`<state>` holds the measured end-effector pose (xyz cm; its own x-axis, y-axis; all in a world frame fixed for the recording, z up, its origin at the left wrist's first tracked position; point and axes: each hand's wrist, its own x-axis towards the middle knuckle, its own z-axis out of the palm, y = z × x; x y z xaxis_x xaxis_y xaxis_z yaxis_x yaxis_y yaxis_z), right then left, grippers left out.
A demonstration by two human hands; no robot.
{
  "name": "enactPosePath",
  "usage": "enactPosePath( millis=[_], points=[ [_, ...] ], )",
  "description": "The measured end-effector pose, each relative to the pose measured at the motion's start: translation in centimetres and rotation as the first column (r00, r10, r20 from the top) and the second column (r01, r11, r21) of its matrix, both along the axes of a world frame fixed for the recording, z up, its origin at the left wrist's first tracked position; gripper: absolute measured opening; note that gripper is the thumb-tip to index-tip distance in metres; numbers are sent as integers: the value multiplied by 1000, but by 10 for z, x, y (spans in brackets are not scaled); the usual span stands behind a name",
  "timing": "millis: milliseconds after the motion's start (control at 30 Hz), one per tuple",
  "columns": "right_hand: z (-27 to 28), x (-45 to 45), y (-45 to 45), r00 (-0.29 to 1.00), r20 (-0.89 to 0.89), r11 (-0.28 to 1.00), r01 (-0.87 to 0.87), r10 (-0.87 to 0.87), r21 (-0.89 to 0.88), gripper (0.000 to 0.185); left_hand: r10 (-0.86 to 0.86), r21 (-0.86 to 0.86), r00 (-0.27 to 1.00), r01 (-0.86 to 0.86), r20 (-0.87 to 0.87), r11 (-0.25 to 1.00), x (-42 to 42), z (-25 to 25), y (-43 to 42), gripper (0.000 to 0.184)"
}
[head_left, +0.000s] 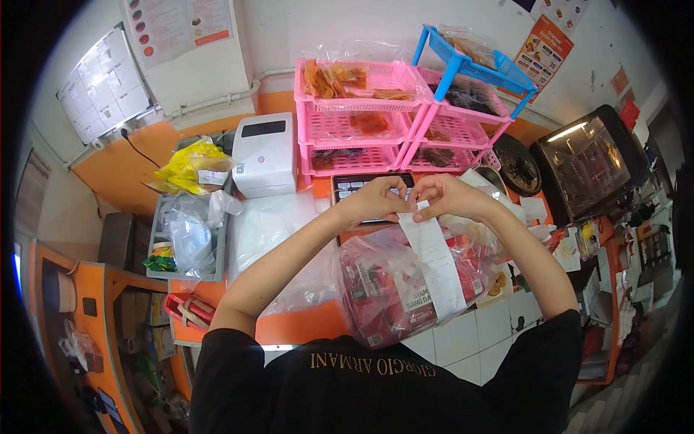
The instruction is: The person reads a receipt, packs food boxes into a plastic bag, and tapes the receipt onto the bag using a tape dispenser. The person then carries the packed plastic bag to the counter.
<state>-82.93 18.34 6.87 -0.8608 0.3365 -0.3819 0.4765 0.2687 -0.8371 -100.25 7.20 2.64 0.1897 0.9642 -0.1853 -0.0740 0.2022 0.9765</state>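
Note:
A clear plastic bag with red printed packages inside hangs at the front edge of the orange counter. A long white receipt lies down over the front of the bag. At its top end, the thumb and fingers of my right hand pinch the paper. My left hand meets the right one there, its fingers curled and closed. What sits between the left fingertips is too small to make out. Behind both hands is a dark device with light keys, partly covered by them.
Pink tiered racks with packets and a blue rack stand at the back. To the left are a white label printer, clear plastic sheets and a grey crate. A glass-fronted cabinet stands right.

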Motion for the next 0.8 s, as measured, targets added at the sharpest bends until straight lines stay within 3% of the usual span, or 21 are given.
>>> enactPosePath(
  millis=[133,200,233,300,667,767,800],
  points=[
    [2,-5,1,999,26,994,33,-31,-101,33,-41,39,997,38,67,999,-5,-11,1,22],
    [-1,-6,3,998,26,987,54,-51,-153,33,56,176,998,-58,15,983,-2,-21,3,20],
    [2,-7,2,998,34,982,61,-56,-178,34,56,167,998,-60,29,984,0,-24,3,20],
    [7,-9,0,997,55,975,70,-59,-211,34,95,169,972,-133,215,977,2,-29,1,19],
    [-16,-21,7,976,136,929,203,-168,-308,30,157,162,957,-199,243,966,-4,-50,3,13],
    [-21,-28,12,974,205,963,144,-96,-228,26,148,170,976,-174,157,970,-5,-54,1,14],
    [-21,-30,13,974,207,963,143,-95,-230,26,200,215,980,-200,24,956,-5,-55,-3,14]
  ],
)
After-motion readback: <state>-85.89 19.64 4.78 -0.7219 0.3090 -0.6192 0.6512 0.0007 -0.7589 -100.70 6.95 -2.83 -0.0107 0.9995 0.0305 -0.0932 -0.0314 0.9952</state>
